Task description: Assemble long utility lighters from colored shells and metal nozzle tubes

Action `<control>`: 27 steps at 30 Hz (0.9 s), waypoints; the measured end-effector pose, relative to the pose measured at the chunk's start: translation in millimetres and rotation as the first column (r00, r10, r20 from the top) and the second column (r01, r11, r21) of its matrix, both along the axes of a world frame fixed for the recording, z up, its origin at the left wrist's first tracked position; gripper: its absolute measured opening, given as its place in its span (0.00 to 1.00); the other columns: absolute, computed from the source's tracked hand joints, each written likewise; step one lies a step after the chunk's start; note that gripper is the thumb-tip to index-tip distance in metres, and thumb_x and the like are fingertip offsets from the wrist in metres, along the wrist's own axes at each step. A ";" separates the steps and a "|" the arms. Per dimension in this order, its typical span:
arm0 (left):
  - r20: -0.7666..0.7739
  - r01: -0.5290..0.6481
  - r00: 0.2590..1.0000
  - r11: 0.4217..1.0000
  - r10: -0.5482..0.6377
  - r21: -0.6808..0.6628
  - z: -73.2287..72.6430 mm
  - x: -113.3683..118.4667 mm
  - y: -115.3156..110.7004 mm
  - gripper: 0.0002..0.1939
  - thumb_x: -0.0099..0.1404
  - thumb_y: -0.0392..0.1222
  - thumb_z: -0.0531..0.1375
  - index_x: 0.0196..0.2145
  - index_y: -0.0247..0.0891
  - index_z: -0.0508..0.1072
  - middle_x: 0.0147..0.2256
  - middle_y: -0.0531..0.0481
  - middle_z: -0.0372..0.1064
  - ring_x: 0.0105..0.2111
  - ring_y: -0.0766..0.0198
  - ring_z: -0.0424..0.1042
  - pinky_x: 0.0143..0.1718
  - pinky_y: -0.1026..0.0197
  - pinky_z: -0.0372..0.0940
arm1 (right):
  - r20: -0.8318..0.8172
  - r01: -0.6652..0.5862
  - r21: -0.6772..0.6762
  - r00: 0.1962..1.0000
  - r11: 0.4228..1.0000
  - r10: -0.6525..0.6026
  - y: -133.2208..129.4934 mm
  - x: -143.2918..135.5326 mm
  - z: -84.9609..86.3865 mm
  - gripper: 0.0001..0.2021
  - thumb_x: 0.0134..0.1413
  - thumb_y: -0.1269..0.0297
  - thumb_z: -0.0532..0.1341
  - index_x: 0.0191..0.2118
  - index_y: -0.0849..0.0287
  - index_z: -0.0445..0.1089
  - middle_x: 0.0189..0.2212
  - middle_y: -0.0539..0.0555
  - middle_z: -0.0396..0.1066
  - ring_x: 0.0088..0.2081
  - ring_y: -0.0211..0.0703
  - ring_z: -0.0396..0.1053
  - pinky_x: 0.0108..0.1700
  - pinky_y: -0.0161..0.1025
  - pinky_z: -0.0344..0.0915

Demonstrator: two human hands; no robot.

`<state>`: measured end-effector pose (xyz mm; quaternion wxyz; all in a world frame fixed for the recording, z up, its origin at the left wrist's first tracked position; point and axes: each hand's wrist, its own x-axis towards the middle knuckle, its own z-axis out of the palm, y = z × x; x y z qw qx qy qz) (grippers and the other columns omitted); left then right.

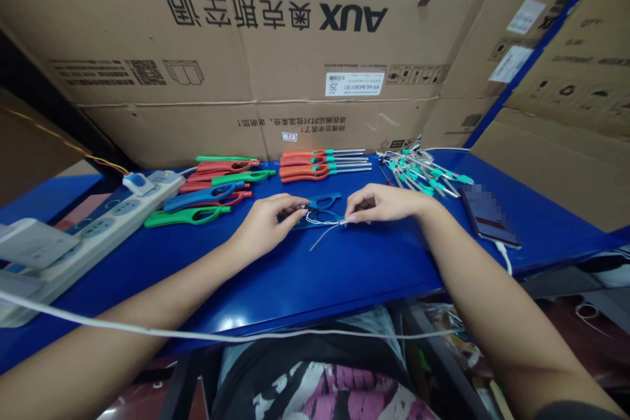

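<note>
My left hand [276,218] pinches a small black part [310,208] with thin white wires [319,220] running from it. The fingers of my right hand [370,203] are closed on the other end of these wires, by a small metal piece. A thin pale tube or wire hangs from there toward the near side. Beneath and between both hands lie blue plastic handle shells [325,199] on the blue table [305,275].
Coloured handles [211,195] lie at left, beside a white power strip [118,216]. Assembled orange lighters [304,172] lie behind my hands. At right are metal rods with teal parts [428,172] and a phone [488,215]. A white cable [246,336] crosses in front; cardboard [221,79] stands behind.
</note>
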<state>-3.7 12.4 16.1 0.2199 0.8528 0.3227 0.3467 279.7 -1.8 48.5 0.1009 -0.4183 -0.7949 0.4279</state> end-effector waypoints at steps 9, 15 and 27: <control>-0.129 0.036 0.991 0.993 -0.021 0.114 -5.5 -4.5 10.5 0.12 0.69 0.44 0.58 0.39 0.34 0.79 0.35 0.46 0.75 0.29 0.65 0.70 0.32 0.63 0.65 | -0.047 0.126 -0.003 0.991 0.992 -0.126 0.5 2.5 3.4 0.19 0.52 0.51 0.67 0.42 0.61 0.72 0.30 0.51 0.72 0.29 0.35 0.67 0.32 0.35 0.64; -0.163 0.063 0.986 0.990 -0.042 0.125 -6.9 -3.4 9.2 0.13 0.70 0.44 0.57 0.41 0.35 0.80 0.36 0.46 0.73 0.30 0.64 0.71 0.33 0.62 0.66 | 0.045 0.147 0.001 0.988 0.989 -0.147 -0.4 1.8 3.4 0.18 0.53 0.50 0.66 0.37 0.62 0.72 0.27 0.51 0.71 0.26 0.35 0.66 0.29 0.35 0.65; -0.200 0.065 0.979 0.993 -0.044 0.099 -10.6 -0.3 9.2 0.12 0.70 0.42 0.58 0.42 0.36 0.80 0.36 0.46 0.72 0.32 0.63 0.72 0.35 0.61 0.67 | 0.109 0.092 0.175 0.988 0.980 -0.112 4.5 4.9 -2.1 0.13 0.52 0.55 0.67 0.35 0.61 0.78 0.34 0.55 0.78 0.36 0.43 0.73 0.40 0.39 0.66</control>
